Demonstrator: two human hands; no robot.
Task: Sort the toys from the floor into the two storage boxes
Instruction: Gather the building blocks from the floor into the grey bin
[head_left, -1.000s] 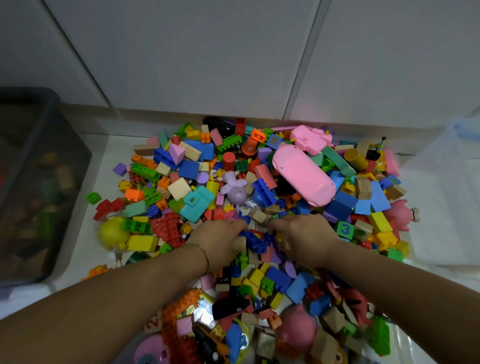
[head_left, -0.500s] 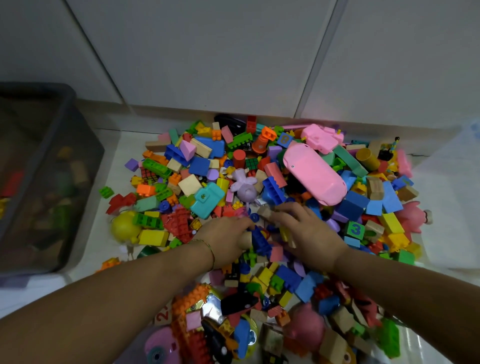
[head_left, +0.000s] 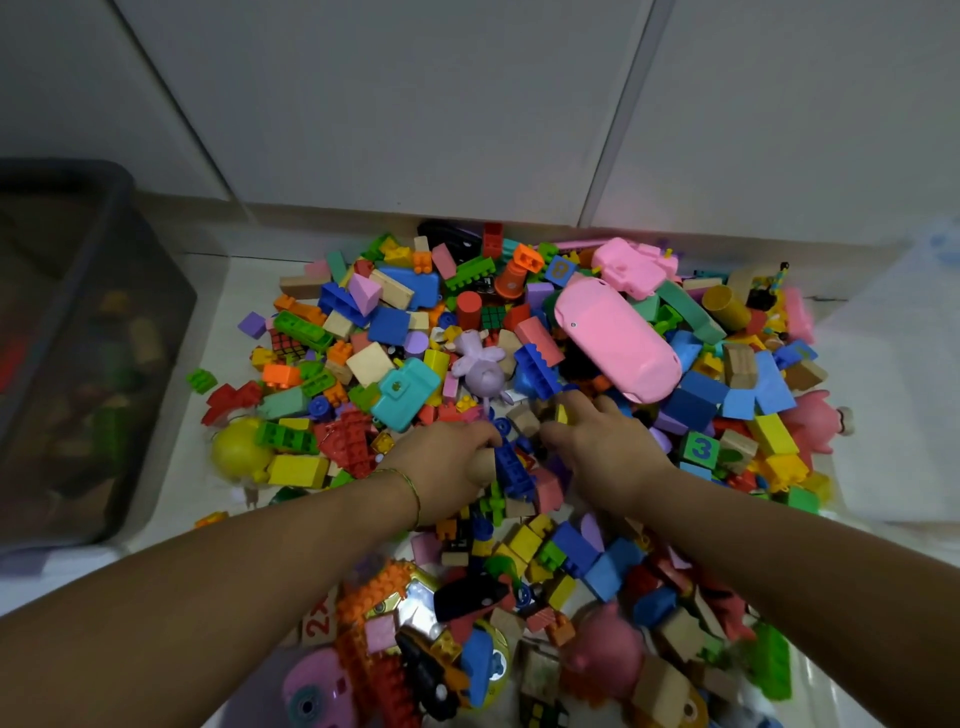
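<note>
A big heap of toys (head_left: 519, 415) covers the floor: plastic bricks, wooden blocks, a pink toy car (head_left: 615, 345) and a teal toy camera (head_left: 405, 394). My left hand (head_left: 447, 462) rests palm down in the middle of the heap, curled around a wooden cylinder (head_left: 480, 467). My right hand (head_left: 602, 447) lies just to its right, fingers pressed into small blocks near a wooden cube (head_left: 522, 418); what those fingers hold is hidden. A dark storage box (head_left: 104, 270) with toys inside stands at the left. A clear storage box (head_left: 893, 374) stands at the right.
White cabinet doors (head_left: 415, 104) close off the far side behind the heap. A strip of bare floor (head_left: 218, 291) runs between the dark box and the toys. A yellow ball-like toy (head_left: 239, 449) lies at the heap's left edge.
My right hand has slid a little further forward towards the pink car. My left hand stays on the wooden cylinder. The view has tilted slightly.
</note>
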